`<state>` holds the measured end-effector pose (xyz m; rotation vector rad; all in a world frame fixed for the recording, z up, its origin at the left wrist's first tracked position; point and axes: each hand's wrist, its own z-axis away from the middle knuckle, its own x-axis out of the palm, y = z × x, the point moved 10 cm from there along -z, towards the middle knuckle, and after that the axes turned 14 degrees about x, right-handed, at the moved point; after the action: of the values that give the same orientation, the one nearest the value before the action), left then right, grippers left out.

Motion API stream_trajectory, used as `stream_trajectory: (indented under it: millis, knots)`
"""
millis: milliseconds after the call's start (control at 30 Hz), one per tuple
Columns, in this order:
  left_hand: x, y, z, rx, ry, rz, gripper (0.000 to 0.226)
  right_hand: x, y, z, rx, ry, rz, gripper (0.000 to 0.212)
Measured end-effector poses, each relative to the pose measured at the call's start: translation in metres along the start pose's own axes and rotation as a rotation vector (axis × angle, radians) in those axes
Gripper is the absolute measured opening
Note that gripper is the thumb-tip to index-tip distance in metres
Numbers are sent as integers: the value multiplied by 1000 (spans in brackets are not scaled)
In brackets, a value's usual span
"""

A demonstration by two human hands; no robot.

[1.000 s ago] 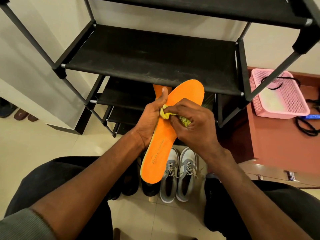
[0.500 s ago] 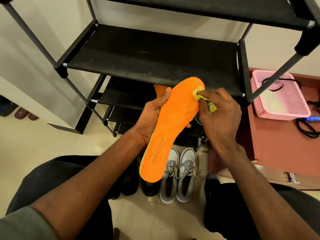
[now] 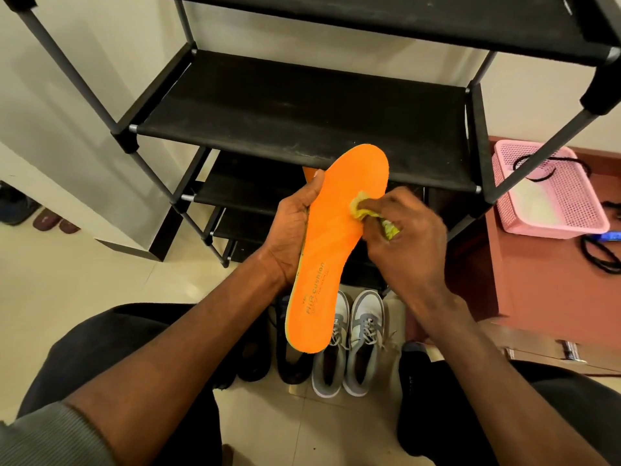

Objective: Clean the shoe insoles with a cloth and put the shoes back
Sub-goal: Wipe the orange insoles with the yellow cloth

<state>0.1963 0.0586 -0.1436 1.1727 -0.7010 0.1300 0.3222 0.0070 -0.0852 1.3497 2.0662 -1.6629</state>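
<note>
Since half a second ago the right hand has drawn the cloth back from the toe of the insole toward its middle; a second ago it was lower still, so the wiping runs up and down the length.

Held up at a slant in front of the rack, the orange insole has its toe high, near the edge of a shelf, and its heel low over the grey shoes on the floor. Its printed top faces the camera. The yellow-green cloth is bunched and pressed against the insole's right side, just above the waist.

As a judgement, the task is in its first half: this insole is mid-wipe, a second orange piece, likely the other insole, peeks out behind the left thumb, and the shoes stand on the floor, not yet back on the rack. Dark shoes sit just left of the grey pair.

The left hand cradles the insole from its left edge, thumb laid along the rim, fingers hidden behind. The right hand's fingers curl round the wadded cloth, knuckles toward the camera. Both forearms reach in from below, over the person's knees. A pink basket sits on a low cabinet at right.
</note>
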Motion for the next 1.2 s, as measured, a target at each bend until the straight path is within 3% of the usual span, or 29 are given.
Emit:
stream_trajectory:
  millis: [67, 233, 433, 600, 767, 933, 1000, 1133, 1200]
  knots:
    - [-1, 1, -1, 12, 10, 5, 59, 5, -8, 5, -46, -29, 36, 19]
    - [5, -6, 0, -27, -12, -19, 54, -9, 12, -7, 92, 71, 49, 20]
    - [10, -10, 5, -86, -48, 53, 61, 15, -26, 15, -104, -137, -147, 17]
    - [6, -5, 2, -43, -35, -17, 50, -7, -2, -1, 46, 81, 1, 17]
    - [10, -7, 5, -74, -62, 59, 60, 15, -28, 16, -106, -127, -153, 15]
    - [10, -7, 5, -49, -57, -48, 54, -10, 7, -4, 96, 112, -16, 18]
    - [11, -7, 6, -41, -59, -57, 54, -5, 4, -3, 65, 59, -75, 17]
    - [11, -10, 8, -84, -51, 25, 59, 17, -19, 12, -63, -202, -218, 17]
    - [10, -9, 8, -86, -43, 28, 60, 18, -18, 13, -69, -207, -195, 17]
